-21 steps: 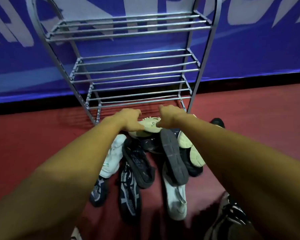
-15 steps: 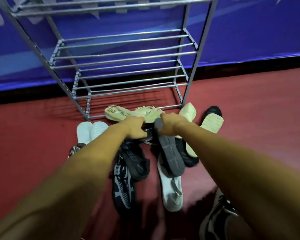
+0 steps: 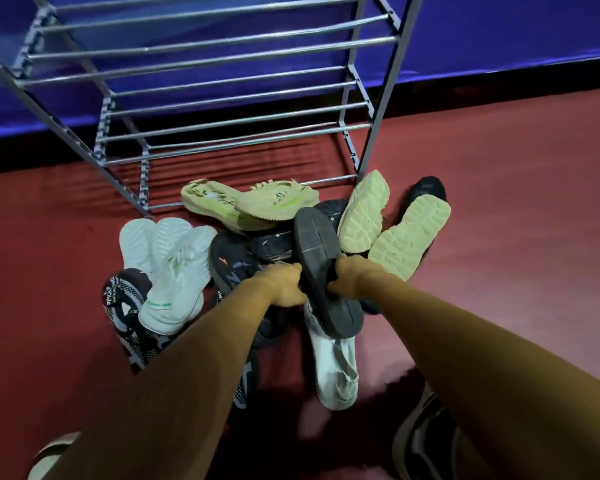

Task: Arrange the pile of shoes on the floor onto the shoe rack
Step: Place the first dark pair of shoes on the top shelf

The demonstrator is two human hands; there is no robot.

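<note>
A heap of shoes lies on the red floor in front of the bare metal shoe rack (image 3: pixel 222 98). On top lies a dark shoe with a grey sole (image 3: pixel 321 258), sole up. My right hand (image 3: pixel 352 280) grips its right edge, fingers curled under it. My left hand (image 3: pixel 284 284) is curled at its left side, against a dark shoe with an orange mark (image 3: pixel 231 266); what it holds is hidden. Two pale yellow-green shoes (image 3: pixel 250 202) lie nearest the rack. White shoes (image 3: pixel 174 261) lie at the left.
Two dark shoes with cream soles (image 3: pixel 385 223) lie at the right of the heap. A patterned black-and-white shoe (image 3: pixel 125 306) and a white shoe (image 3: pixel 335 365) lie nearer me. A blue banner wall (image 3: pixel 499 39) stands behind the rack. A black shoe (image 3: pixel 426 438) sits at bottom right.
Both hands have drawn back from the yellow-green shoes to the dark grey-soled shoe, and my right hand has taken hold of it. The view has tilted down and closer.
</note>
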